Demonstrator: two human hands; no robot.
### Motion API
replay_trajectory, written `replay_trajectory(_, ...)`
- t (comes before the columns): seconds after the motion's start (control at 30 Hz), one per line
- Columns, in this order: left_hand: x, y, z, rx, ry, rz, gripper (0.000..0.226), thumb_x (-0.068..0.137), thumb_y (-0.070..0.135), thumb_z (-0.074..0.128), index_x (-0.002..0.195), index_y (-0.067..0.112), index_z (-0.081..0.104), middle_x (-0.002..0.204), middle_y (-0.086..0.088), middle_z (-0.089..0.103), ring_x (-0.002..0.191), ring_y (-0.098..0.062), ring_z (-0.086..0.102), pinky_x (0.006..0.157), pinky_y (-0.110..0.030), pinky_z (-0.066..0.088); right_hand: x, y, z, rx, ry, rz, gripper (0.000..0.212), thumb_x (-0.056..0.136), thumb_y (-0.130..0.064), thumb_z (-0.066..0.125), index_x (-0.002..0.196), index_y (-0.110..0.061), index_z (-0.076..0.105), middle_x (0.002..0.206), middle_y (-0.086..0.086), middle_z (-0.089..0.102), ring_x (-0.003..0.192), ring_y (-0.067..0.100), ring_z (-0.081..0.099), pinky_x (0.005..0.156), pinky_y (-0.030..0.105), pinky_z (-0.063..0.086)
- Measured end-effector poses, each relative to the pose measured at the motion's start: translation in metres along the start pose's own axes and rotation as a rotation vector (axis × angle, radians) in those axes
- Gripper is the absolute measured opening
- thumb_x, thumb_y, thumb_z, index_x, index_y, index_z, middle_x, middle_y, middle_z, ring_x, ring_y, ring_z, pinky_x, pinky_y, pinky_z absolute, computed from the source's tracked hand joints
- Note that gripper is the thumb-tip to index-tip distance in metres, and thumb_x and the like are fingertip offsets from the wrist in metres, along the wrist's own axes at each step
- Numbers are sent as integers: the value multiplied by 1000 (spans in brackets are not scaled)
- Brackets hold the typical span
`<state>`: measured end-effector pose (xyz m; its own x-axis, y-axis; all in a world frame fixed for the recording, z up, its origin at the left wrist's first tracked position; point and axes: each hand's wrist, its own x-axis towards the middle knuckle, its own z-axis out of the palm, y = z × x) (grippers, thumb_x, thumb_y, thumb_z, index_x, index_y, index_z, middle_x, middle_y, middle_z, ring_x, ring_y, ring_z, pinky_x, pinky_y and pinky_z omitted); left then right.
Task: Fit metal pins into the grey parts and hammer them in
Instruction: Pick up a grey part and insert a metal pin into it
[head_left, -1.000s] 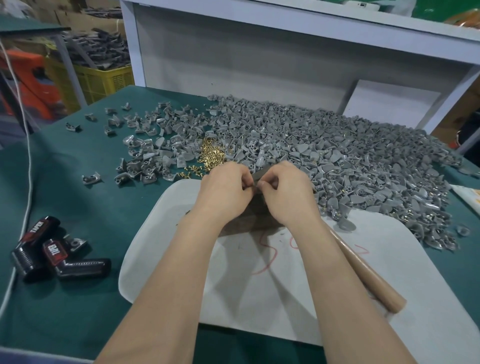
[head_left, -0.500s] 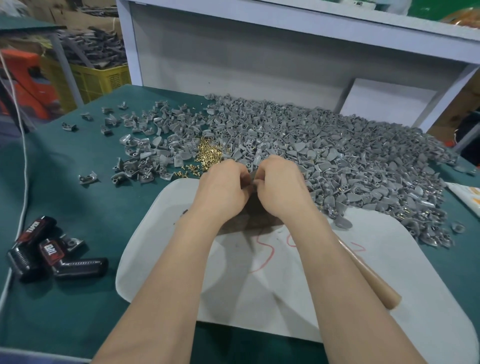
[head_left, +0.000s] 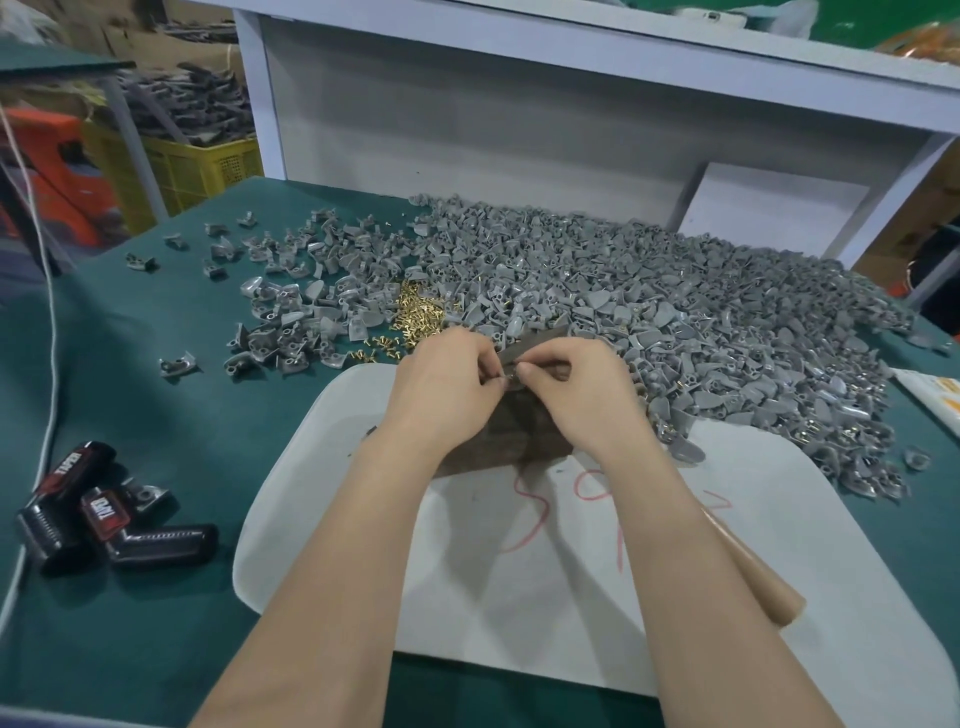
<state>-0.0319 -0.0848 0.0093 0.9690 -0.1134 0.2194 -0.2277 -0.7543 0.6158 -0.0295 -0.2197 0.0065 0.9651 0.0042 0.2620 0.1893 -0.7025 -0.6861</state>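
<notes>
The grey parts (head_left: 649, 312) look matt plastic, pins (head_left: 418, 312) shiny brass-ish metal, handle (head_left: 758, 582) smooth wood, board (head_left: 805, 545) smooth white plastic I think, tabletop (head_left: 182, 415) matt green.

There was one left hand (head_left: 441, 387), one right hand (head_left: 582, 400), one board (head_left: 769, 499), one hammer (head_left: 758, 582); parts (head_left: 675, 322) and pins (head_left: 418, 312) defied counting.

Over the far edge of the white board (head_left: 322, 519), the small grey part (head_left: 508, 372) pinched between the left hand (head_left: 441, 395) and the right hand (head_left: 582, 395) is almost wholly covered by fingertips, so a pin in it cannot be made out. The dark block (head_left: 506, 436) on the board's far part is largely hidden under both hands, and the wooden handle (head_left: 758, 582) on its right part is overlapped by the right forearm. Right of the board, an orange-and-white packet (head_left: 932, 387) is cut off by the picture's edge.
</notes>
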Motion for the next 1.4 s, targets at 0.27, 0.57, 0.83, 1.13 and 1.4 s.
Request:
replay_trajectory(0.27,0,0,1,9,2,0,9,85,21,63,76,22,63,84,0,68,89,-24,63,82,-39,52,-2,-4,8,-128,46,-61,5,85,-12,64,85,-13,68,91,1,55,86,19,57,85,30,43)
replay_trajectory(0.57,0,0,1,16,2,1,10,85,24,65,75,23,61,82,1,66,88,-24,62,81,-39,52,-6,1,11,16,83,-15,16,84,-9,64,72,-20,61,82,-3,61,77,10,55,74,19,41)
replay_trajectory(0.83,0,0,1,1,2,7,10,85,22,66,76,22,61,86,-1,65,89,-25,61,82,-40,51,-7,-1,11,21,95,-9,17,84,-7,63,72,-19,60,81,-3,59,78,12,55,75,21,41)
replay_trajectory(1.13,-1,3,1,3,9,-3,12,84,18,64,75,23,58,91,-4,65,92,-28,61,83,-40,51,-7,-2,14,-109,108,-76,11,86,-6,60,76,-10,58,81,-5,45,71,11,42,66,17,27)
replay_trajectory(1.4,-1,2,1,9,11,4,14,84,17,64,75,24,56,86,0,57,94,-28,60,84,-39,50,-2,-5,8,-119,29,-13,10,88,-12,60,78,-14,59,94,2,55,81,13,48,72,18,32)
